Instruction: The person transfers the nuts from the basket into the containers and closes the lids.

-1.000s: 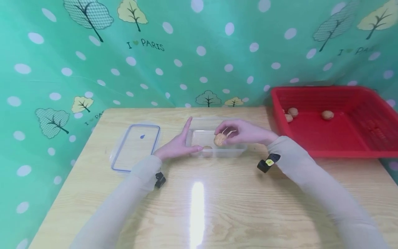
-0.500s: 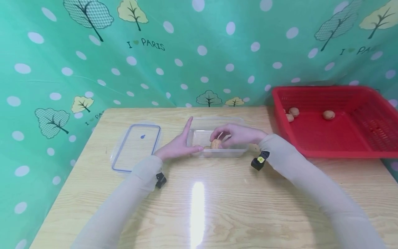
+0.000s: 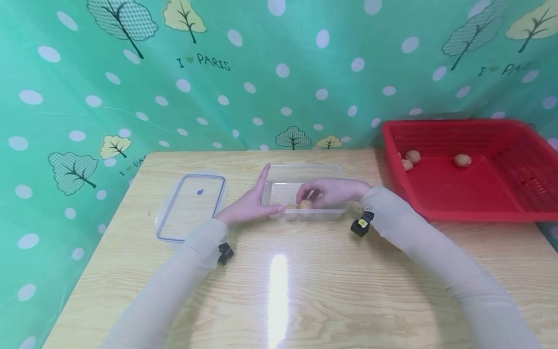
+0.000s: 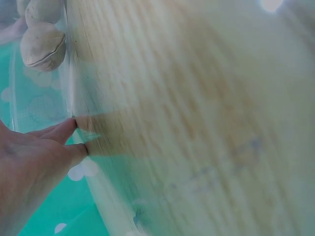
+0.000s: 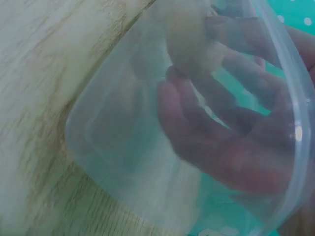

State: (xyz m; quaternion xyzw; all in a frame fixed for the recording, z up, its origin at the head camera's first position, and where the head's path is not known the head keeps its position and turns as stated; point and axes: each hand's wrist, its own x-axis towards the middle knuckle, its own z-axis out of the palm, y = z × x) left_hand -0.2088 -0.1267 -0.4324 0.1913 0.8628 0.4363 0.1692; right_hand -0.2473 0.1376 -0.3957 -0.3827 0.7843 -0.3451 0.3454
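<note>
1. Head view: the right hand [image 3: 333, 191] is seen reaching down into the clear box [image 3: 305, 172] at mid-table [image 3: 279, 300], its fingers curled about a walnut [image 3: 305, 204] at the box floor. Whether the nut is gripped or only touched cannot be told.
2. The walnut is shown directly beneath the right fingertips, toward the near wall of the box; a second walnut [image 3: 291, 207] lies just to its left, touching or nearly so. The nuts are roundish, so no long axis is marked.
3. The left hand [image 3: 248, 206] is pressed flat against the left end of the box, fingers straight, with nothing held; the forefinger is raised along the wall and the thumb is laid along the near corner.
4. The right hand is the nearer to both walnuts; the left is parted from them by the box wall.
5. Left wrist view: two walnuts [image 4: 43, 45] are seen through the wall, one behind the other, beyond the straight fingertips [image 4: 66, 130].
6. Right wrist view: curled fingers [image 5: 197, 103] are seen through the box floor, with a pale nut [image 5: 189, 42] at their tips.
7. Count: one box; one lid [image 3: 191, 206], lying apart to the left; one red basket [image 3: 475, 213] to the right; two walnuts in the box; three loose nuts [image 3: 461, 160] in the basket.
</note>
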